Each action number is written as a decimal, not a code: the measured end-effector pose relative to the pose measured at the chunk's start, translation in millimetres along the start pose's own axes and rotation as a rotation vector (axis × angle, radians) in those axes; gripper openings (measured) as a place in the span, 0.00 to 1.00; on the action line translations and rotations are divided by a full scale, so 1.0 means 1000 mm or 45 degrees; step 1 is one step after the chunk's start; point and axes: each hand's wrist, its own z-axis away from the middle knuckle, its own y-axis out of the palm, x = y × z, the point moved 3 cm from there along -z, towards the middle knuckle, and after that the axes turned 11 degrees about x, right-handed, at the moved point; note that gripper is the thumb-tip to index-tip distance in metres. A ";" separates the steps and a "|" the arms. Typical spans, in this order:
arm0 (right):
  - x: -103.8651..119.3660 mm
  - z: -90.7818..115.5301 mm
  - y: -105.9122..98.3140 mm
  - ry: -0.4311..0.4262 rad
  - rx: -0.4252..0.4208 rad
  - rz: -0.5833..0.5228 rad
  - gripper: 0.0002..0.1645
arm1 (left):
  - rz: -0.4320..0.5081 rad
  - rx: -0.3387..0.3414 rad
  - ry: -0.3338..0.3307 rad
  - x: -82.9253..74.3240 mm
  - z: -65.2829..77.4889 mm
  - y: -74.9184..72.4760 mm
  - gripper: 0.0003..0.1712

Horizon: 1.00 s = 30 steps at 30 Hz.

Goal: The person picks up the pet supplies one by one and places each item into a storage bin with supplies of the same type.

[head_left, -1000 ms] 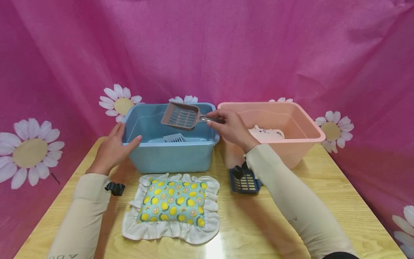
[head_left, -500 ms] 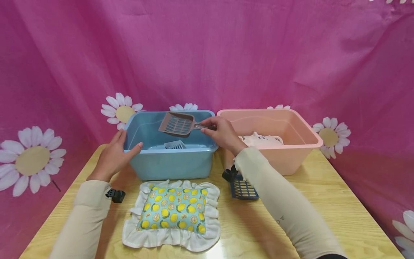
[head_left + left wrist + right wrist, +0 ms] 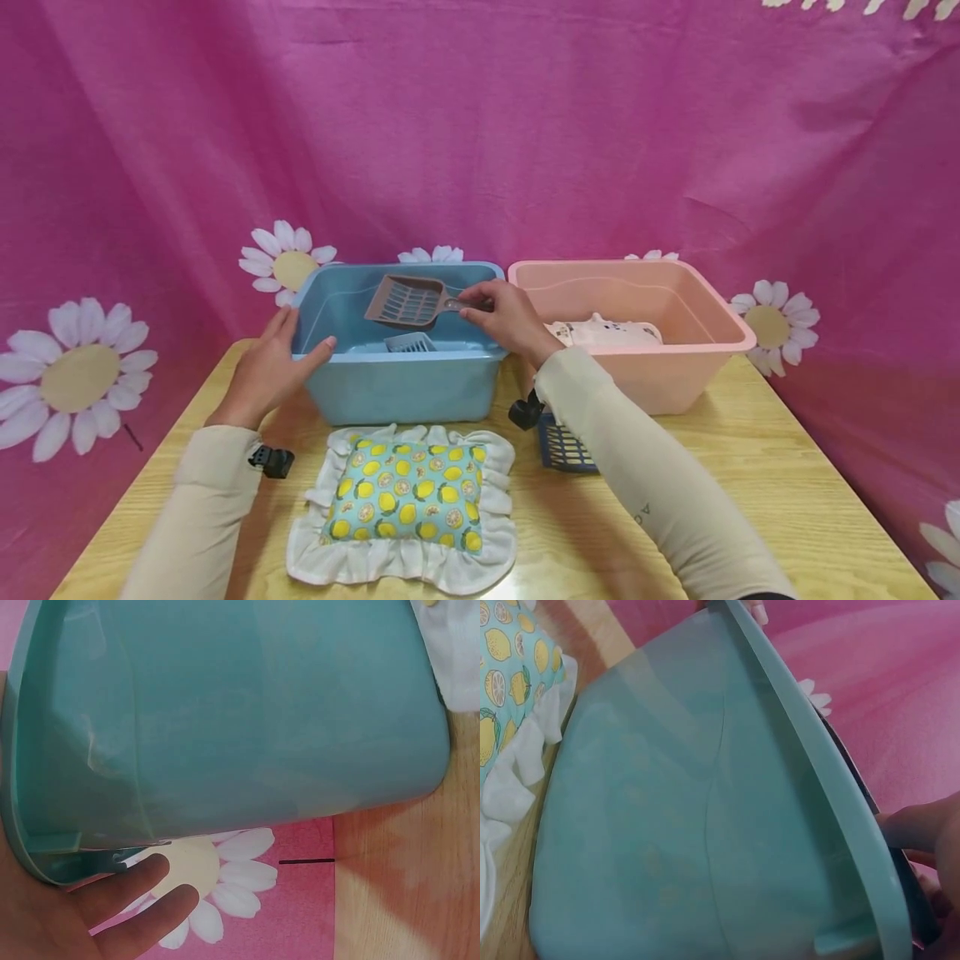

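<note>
My right hand [image 3: 510, 317] pinches the handle of a brown slotted litter scoop [image 3: 407, 304]. The scoop's head hangs level over the blue plastic tub [image 3: 401, 392], above a smaller light grey slotted scoop [image 3: 410, 342] lying inside. At the tub's left front corner rests my left hand [image 3: 266, 371], thumb out over the front rim. In the left wrist view, straight fingers [image 3: 150, 919] extend past the rim on the outer side. From the right wrist, the tub's wall [image 3: 645, 787] hides most of the scoop; only part of the right hand [image 3: 930, 832] shows behind the rim.
To the right stands a pink tub [image 3: 675, 383] with a white printed item [image 3: 611, 333] in it. A dark blue slotted scoop [image 3: 562, 446], partly under the right forearm, lies on the wooden table [image 3: 742, 500]. A lemon-print cushion [image 3: 405, 500] with white frills lies in front.
The right hand has lowered the brown scoop and shifted it slightly left over the blue tub. The head view has tilted up a little. The left hand stays at the tub's corner.
</note>
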 end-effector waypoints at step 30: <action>0.004 -0.015 0.012 -0.057 0.074 0.164 0.15 | 0.009 -0.005 -0.003 0.000 0.001 0.001 0.56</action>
